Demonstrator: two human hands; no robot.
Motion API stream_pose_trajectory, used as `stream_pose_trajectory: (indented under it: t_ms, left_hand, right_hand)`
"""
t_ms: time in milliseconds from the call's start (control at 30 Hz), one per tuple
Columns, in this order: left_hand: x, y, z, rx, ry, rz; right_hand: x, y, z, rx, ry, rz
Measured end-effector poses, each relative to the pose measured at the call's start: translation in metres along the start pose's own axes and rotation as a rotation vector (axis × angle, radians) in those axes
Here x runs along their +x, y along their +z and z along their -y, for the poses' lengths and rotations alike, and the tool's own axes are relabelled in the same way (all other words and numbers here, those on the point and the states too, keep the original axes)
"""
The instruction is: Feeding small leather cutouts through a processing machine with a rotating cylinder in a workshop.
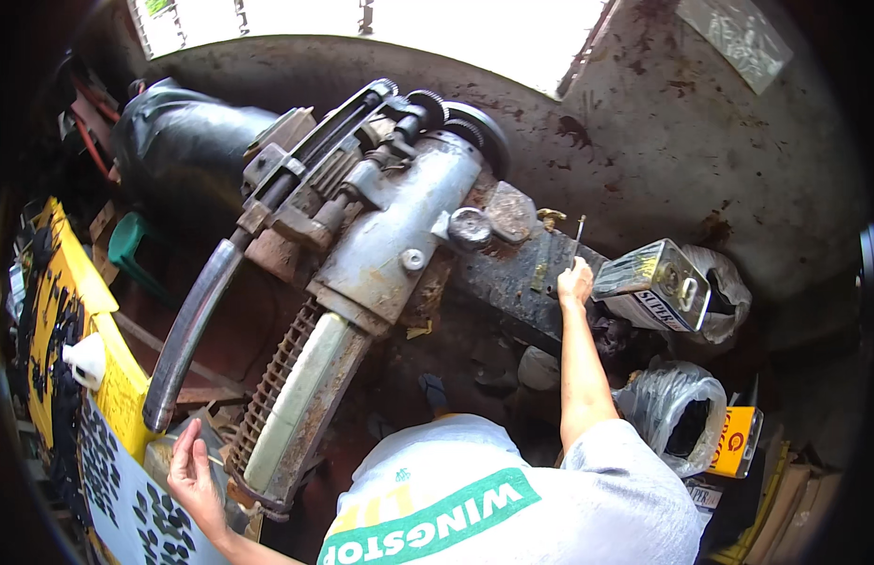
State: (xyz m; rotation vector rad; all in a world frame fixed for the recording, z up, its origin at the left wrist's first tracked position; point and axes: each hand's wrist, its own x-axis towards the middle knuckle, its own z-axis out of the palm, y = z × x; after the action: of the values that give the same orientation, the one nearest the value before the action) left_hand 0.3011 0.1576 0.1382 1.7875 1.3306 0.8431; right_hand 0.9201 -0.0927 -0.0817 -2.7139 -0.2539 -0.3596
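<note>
The left hand is unclenched, fingers extended, just beside the lower end of a curved dark bar; whether they touch, I cannot tell. To its right slants a large grey metal machine, its rusty coil spring nearer this hand. Farther right, over a dark bench, the right hand is closed around a thin rod, which projects above the fingers. A rectangular metal can sits just right of that hand.
</note>
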Motion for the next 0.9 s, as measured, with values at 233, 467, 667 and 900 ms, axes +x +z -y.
stream_pose_trajectory:
  t_ms: [233, 467, 667, 900]
  left_hand:
    - [-0.002, -0.002, 0.004, 0.002, -0.045, -0.022]
    - [-0.002, -0.007, 0.009, -0.024, -0.064, -0.034]
    - [-0.004, -0.003, 0.015, -0.160, -0.024, -0.126]
    - [0.010, 0.004, 0.012, -0.137, -0.016, 0.143]
  right_hand:
    - [-0.002, -0.014, 0.012, 0.038, -0.038, -0.177]
    - [-0.014, -0.089, 0.124, 0.381, -0.342, -0.559]
    - [0.003, -0.069, 0.190, 0.393, -0.682, -0.367]
    - [0.064, -0.004, 0.140, 0.067, -0.786, -0.446]
